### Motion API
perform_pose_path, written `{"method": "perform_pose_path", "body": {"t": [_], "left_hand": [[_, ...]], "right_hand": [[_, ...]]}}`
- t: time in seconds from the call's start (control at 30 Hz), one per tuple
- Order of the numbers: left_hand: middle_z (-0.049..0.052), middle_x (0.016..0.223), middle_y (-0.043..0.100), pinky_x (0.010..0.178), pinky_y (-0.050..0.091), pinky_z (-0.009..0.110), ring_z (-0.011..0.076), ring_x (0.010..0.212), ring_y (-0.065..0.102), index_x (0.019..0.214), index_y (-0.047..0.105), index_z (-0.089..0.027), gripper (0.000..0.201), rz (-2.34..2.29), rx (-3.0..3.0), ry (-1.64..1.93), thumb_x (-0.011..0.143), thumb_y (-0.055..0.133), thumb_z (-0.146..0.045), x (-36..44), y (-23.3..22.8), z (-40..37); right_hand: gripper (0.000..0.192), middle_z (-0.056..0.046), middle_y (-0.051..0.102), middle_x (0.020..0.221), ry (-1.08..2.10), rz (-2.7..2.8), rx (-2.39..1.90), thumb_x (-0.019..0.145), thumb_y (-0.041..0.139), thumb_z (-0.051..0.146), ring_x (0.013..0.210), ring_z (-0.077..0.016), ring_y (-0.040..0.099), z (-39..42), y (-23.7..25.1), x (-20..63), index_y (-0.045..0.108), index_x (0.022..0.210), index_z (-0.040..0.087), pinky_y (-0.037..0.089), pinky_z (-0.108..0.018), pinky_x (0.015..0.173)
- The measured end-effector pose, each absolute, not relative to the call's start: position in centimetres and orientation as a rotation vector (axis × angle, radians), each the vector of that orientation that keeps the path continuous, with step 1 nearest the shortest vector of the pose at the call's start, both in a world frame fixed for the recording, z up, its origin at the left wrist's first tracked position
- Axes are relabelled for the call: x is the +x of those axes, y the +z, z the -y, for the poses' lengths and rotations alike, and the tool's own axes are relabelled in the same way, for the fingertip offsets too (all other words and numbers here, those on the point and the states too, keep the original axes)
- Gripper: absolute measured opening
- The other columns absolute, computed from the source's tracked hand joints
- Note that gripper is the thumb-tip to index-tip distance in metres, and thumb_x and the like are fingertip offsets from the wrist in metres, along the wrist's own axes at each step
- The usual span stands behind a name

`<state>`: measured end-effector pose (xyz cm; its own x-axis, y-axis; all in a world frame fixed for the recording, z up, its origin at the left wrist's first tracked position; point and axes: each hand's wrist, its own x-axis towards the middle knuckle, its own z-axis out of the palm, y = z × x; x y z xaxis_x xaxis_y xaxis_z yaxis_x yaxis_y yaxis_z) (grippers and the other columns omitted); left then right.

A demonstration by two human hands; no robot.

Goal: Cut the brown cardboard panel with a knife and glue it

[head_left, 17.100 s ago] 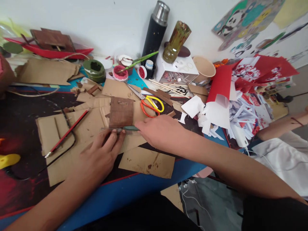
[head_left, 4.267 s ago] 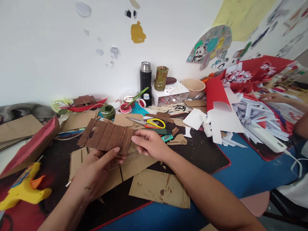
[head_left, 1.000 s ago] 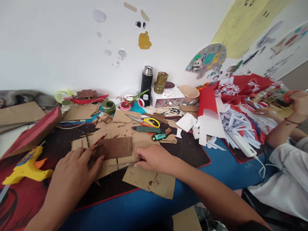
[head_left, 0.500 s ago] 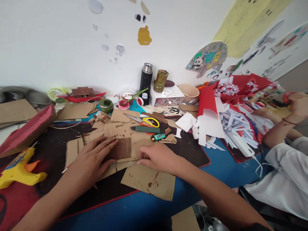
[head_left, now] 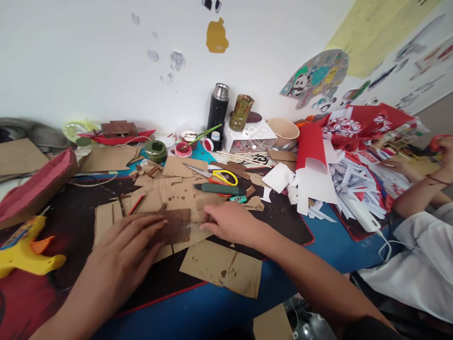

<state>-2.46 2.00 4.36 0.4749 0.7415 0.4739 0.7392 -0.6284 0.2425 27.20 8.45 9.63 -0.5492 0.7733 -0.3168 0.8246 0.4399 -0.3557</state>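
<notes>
Far left, a yellow glue gun [head_left: 26,246] lay on the dark mat [head_left: 283,222], with a red cardboard boat [head_left: 33,186] just behind it. Moving in, the left hand [head_left: 122,250] was pressed flat, fingers spread, on the left part of a brown-painted cardboard piece [head_left: 175,225]. That piece sat on top of plain cardboard scraps near the middle of the mat, and a red pencil [head_left: 135,204] poked out just beyond it. The right hand [head_left: 230,222] was at the brown piece's right edge, fingers curled down onto the cardboard there; I couldn't tell whether it was pinching anything or just pressing.

Just in front of both hands lay a stained cardboard sheet [head_left: 222,267] hanging over onto the blue table [head_left: 336,245]. Behind the right hand were a green utility knife [head_left: 221,190] and yellow-handled scissors [head_left: 215,174], and further back a black flask [head_left: 217,111] against the wall. Off to the right, red and white paper cuttings [head_left: 339,165] were piled up, and another person's arm [head_left: 417,196] and white sleeve showed at the edge.
</notes>
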Motion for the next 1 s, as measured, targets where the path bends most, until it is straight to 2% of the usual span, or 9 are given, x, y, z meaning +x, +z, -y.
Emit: {"method": "perform_pose_path", "body": {"t": [0.1,0.2,0.3,0.5,0.57,0.7,0.9,1.0], "left_hand": [[0.008,0.139,0.082,0.113,0.057,0.048,0.0307,0.128,0.074,0.143,0.076,-0.025,0.037,-1.277,2.827,0.803,0.111,0.057,-0.028,-1.0,3.8,-1.3],[0.012,0.139,0.083,0.105,0.057,0.049,0.033,0.124,0.074,0.141,0.078,-0.02,0.041,-1.265,2.946,0.697,0.113,0.049,-0.026,-0.3,2.5,-1.1],[0.015,0.138,0.083,0.104,0.055,0.049,0.0335,0.124,0.074,0.139,0.08,-0.018,0.045,-1.252,3.019,0.683,0.111,0.044,-0.02,0.0,1.7,-1.1],[0.014,0.143,0.082,0.105,0.054,0.047,0.0323,0.126,0.074,0.146,0.075,-0.017,0.045,-1.27,3.03,0.693,0.11,0.048,-0.018,0.3,1.7,-0.7],[0.013,0.144,0.081,0.106,0.054,0.047,0.0327,0.126,0.073,0.149,0.072,-0.018,0.045,-1.288,2.984,0.711,0.11,0.05,-0.019,0.3,1.6,-0.5],[0.011,0.147,0.081,0.11,0.053,0.048,0.0327,0.13,0.073,0.158,0.067,-0.024,0.051,-1.324,2.889,0.724,0.109,0.054,-0.02,0.2,1.3,-0.4],[0.015,0.146,0.08,0.109,0.054,0.051,0.0354,0.125,0.073,0.157,0.066,-0.018,0.05,-1.342,2.896,0.736,0.108,0.059,-0.021,0.2,1.7,-0.3],[0.014,0.142,0.082,0.107,0.054,0.049,0.0339,0.123,0.074,0.162,0.063,-0.02,0.054,-1.362,2.86,0.728,0.108,0.059,-0.02,0.3,1.8,-0.3]], "right_hand": [[0.026,-0.01,0.085,0.104,-0.715,-2.564,1.445,0.111,0.074,0.046,0.094,-0.0266,0.076,-8.6,9.5,27.1,0.077,0.121,0.021,0.04,-0.034,0.073],[0.029,-0.011,0.086,0.111,-0.698,-2.565,1.456,0.113,0.071,0.045,0.099,-0.028,0.078,-8.6,9.1,27.1,0.076,0.128,0.021,0.044,-0.034,0.078],[0.033,-0.012,0.086,0.116,-0.718,-2.58,1.486,0.114,0.07,0.046,0.103,-0.0288,0.079,-8.3,8.4,27.5,0.075,0.133,0.021,0.047,-0.036,0.083],[0.049,-0.013,0.087,0.116,-0.728,-2.604,1.469,0.109,0.075,0.055,0.105,-0.0309,0.08,-7.7,7.7,28.1,0.072,0.145,0.021,0.051,-0.038,0.086],[0.048,-0.013,0.087,0.119,-0.718,-2.608,1.44,0.109,0.076,0.052,0.105,-0.0311,0.081,-7.5,7.8,28.0,0.072,0.146,0.022,0.053,-0.038,0.088],[0.043,-0.012,0.087,0.11,-0.741,-2.583,1.44,0.111,0.073,0.051,0.102,-0.0308,0.081,-7.5,7.9,27.8,0.073,0.143,0.022,0.053,-0.039,0.087],[0.047,-0.013,0.087,0.12,-0.734,-2.509,1.484,0.113,0.071,0.051,0.108,-0.0328,0.082,-7.7,7.7,28.3,0.071,0.15,0.024,0.054,-0.039,0.088],[0.045,-0.013,0.087,0.123,-0.737,-2.513,1.487,0.112,0.072,0.05,0.109,-0.0337,0.082,-7.8,7.6,28.6,0.072,0.149,0.024,0.054,-0.04,0.089]]}}
